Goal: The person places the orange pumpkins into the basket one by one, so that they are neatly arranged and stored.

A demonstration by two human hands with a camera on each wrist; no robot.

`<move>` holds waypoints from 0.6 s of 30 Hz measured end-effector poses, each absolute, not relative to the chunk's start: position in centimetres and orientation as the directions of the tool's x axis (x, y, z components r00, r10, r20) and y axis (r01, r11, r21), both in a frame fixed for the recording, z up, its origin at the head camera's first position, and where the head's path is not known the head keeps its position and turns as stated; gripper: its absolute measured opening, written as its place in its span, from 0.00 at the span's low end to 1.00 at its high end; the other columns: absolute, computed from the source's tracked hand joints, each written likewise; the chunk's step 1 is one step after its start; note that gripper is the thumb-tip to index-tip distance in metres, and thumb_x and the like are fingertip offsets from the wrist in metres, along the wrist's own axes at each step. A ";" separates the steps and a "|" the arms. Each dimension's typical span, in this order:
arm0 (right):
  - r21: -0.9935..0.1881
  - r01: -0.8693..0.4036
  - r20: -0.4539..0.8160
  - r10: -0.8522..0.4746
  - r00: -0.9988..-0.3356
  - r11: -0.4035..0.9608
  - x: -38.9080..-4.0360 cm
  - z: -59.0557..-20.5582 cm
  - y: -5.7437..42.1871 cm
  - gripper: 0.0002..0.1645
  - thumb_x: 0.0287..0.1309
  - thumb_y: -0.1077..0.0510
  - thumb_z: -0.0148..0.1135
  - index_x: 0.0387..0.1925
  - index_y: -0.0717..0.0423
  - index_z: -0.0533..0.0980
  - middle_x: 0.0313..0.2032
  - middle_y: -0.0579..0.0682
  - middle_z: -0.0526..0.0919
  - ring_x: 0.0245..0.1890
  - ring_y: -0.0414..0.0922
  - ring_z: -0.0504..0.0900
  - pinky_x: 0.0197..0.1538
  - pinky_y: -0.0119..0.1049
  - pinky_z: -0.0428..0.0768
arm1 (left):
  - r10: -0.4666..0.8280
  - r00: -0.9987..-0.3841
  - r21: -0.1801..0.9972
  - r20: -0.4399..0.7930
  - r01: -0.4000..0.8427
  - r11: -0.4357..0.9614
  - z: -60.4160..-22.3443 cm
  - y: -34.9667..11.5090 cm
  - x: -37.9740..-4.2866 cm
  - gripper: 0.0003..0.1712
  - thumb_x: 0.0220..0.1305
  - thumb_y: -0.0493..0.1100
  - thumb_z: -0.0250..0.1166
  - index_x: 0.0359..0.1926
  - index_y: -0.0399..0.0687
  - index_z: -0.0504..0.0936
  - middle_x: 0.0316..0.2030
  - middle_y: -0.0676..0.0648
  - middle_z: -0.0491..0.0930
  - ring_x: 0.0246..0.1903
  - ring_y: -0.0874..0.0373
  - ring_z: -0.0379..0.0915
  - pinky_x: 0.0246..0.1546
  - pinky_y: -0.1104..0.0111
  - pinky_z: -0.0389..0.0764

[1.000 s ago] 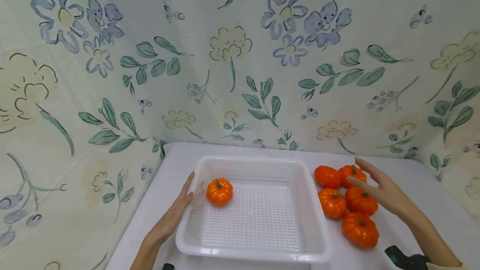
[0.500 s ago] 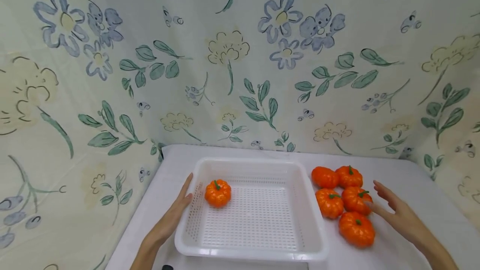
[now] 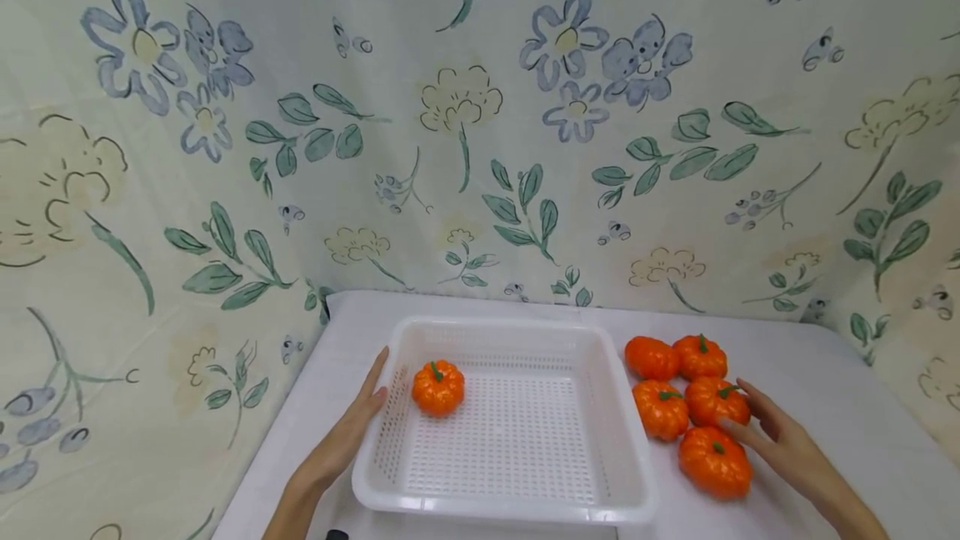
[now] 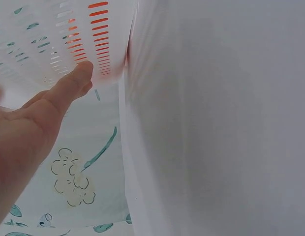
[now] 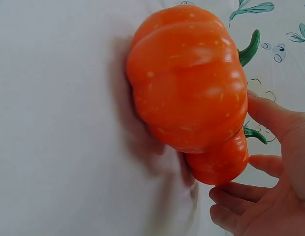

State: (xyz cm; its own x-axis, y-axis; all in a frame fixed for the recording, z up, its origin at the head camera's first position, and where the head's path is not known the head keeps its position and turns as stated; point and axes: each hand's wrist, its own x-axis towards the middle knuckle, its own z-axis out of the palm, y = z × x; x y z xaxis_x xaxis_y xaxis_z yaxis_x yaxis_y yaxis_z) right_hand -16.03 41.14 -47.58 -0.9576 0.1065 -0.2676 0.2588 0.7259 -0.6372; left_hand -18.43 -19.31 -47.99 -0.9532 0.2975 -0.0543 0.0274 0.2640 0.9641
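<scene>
My left hand [image 3: 347, 433] rests against the left wall of a white plastic basket [image 3: 510, 505], its fingers extended along the outside. In the left wrist view, that hand [image 4: 49, 110] touches the slotted basket wall [image 4: 113, 29]. Inside the basket, toward the left, sits one small orange toy pumpkin [image 3: 438, 388]. My right hand [image 3: 783, 444] is beside a pumpkin [image 3: 712, 402] in the group right of the basket, with thumb and fingers spread about its right side. The right wrist view shows a large near pumpkin [image 5: 189, 81], a second pumpkin [image 5: 219, 160] partly behind it, and my hand [image 5: 275, 167].
Other orange pumpkins stand close together: one at the back left [image 3: 651, 357], one at the back right [image 3: 701, 357], one next to the basket [image 3: 660, 410] and one in front [image 3: 715, 462]. A white cloth covers the table [image 3: 787, 348]; a floral curtain [image 3: 480, 123] hangs behind.
My right hand has drawn back from above the back right pumpkin, then come in beside the middle right one. My left hand stays at the basket; the head view shifts slightly.
</scene>
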 end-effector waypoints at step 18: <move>-0.667 0.274 -0.248 0.141 -0.959 0.693 -16.5 -48.4 40.7 0.66 0.70 0.29 0.56 0.81 0.67 0.34 0.76 0.80 0.43 0.73 0.80 0.51 0.71 0.71 0.62 | 0.295 -0.954 0.965 -0.050 0.031 0.261 -48.0 -19.2 -18.4 0.36 0.83 0.59 0.36 0.84 0.71 0.35 0.84 0.50 0.28 0.83 0.37 0.23 0.73 0.32 0.31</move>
